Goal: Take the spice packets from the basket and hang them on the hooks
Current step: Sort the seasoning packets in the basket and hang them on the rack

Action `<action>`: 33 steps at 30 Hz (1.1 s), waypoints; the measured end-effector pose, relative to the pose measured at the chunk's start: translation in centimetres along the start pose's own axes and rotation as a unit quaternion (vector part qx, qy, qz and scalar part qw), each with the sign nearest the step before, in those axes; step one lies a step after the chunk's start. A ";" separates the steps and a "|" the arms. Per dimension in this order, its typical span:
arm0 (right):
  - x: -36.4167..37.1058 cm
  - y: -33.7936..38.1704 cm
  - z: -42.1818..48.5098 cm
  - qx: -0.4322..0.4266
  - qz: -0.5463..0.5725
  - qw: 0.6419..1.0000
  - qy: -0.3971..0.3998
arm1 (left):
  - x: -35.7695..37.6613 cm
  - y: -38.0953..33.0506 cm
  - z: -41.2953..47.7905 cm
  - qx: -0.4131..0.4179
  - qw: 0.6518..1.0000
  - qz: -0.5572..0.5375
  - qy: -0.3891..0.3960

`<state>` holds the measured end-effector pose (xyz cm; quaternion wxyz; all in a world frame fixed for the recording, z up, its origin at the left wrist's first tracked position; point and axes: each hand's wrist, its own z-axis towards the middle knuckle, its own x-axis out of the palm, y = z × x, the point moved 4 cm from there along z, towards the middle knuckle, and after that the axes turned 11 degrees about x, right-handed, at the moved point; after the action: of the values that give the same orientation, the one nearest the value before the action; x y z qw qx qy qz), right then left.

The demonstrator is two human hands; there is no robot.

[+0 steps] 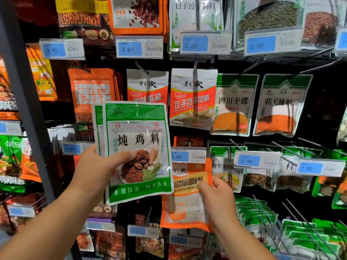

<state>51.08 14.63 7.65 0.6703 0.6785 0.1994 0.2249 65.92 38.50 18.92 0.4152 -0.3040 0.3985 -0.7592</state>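
The left hand point(97, 164) holds up two green packets point(139, 147) of stewing spice in front of the store rack. They overlap, so only the left edge of the back one shows behind the front one. The thumb presses on the front of the near packet by its printed picture of spices, and the fingers are hidden behind the packets. The packets stand nearly upright, tilted a little to the left, with their punched tops free of any hook.

Lower and to the right, the right hand point(217, 194) pinches the right edge of an orange packet point(185, 203), with the thumb on its face and the fingers curled behind. The top of this packet sits behind a blue price tag point(187, 155) marked 3.60, so I cannot tell whether it hangs on a hook.

Above the hands, two red-and-white packets point(193, 98) hang side by side, the right one on a metal hook point(194, 65). More green packets fill the rack to the right. A grey post point(24, 102) runs down the left side.
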 end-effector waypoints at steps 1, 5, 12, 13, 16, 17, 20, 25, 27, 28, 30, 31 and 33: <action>-0.1 -0.1 0.1 0.006 0.007 1.000 -0.002 | 0.1 -0.1 0.0 -0.002 1.000 0.000 0.000; -0.8 -0.7 0.6 0.036 0.028 0.999 -0.002 | 0.5 -0.6 0.1 -0.005 1.000 0.008 -0.001; -0.6 -0.7 2.2 0.029 -0.036 0.999 -0.004 | 0.8 -0.4 0.2 -0.003 1.000 0.010 -0.001; -0.6 -0.6 2.5 0.028 -0.042 0.999 -0.002 | 1.0 -0.4 0.1 -0.003 1.000 0.008 0.000; -0.9 -0.7 3.9 0.035 -0.064 0.997 -0.021 | 1.0 -0.2 0.1 -0.013 1.000 0.003 0.002; -1.0 -0.7 4.3 0.034 -0.071 0.997 -0.027 | 1.0 -0.2 0.1 -0.014 1.000 0.003 0.000; -1.1 -0.8 5.3 0.029 -0.130 0.990 -0.047 | 1.1 -0.1 0.0 -0.006 1.000 0.003 0.005; -1.9 -0.6 5.6 0.044 -0.154 0.985 -0.064 | 1.8 -0.2 -0.3 -0.008 1.000 -0.012 0.018; -2.2 -0.5 5.4 0.046 -0.157 0.984 -0.063 | 2.1 -0.1 -0.4 -0.015 0.999 -0.014 0.030; -2.2 -0.4 5.2 0.047 -0.167 0.983 -0.054 | 2.3 -0.1 -0.5 -0.015 0.999 -0.015 0.034; -2.5 -0.6 5.2 0.052 -0.170 0.984 -0.032 | 2.7 -0.1 -0.6 -0.012 0.999 -0.017 0.043; -2.7 -0.5 5.0 0.056 -0.167 0.984 -0.025 | 3.1 -0.1 -0.7 -0.012 0.999 -0.020 0.049; -3.1 0.9 3.7 0.048 -0.164 0.985 -0.010 | 3.8 -0.1 -1.0 -0.014 0.997 -0.023 0.069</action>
<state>50.60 9.79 8.44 0.6670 0.6700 0.3115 0.0957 63.34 35.53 19.01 0.3649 -0.2662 0.4297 -0.7818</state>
